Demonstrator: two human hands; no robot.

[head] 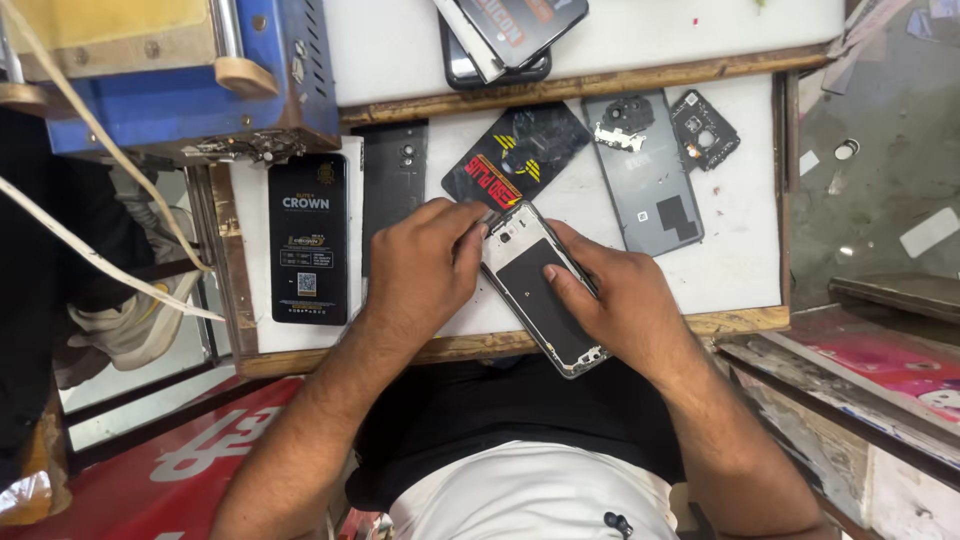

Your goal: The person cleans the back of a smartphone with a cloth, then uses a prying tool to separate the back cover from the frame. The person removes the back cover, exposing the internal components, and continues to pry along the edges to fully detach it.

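An opened phone (540,290) with its back cover off lies tilted on the white work board (740,250), its black battery facing up. My left hand (425,265) rests at the phone's upper left corner, fingers curled against its edge. My right hand (615,295) grips the phone's right side, with the thumb pressed on the battery. Both hands hold the phone at the board's near edge.
A black flat box (308,240) lies at the left, a dark back cover (392,180) beside it. A black card with red and yellow print (515,155), a grey back panel (645,170) and a small camera frame piece (703,128) lie behind. A blue machine (180,80) stands at the far left.
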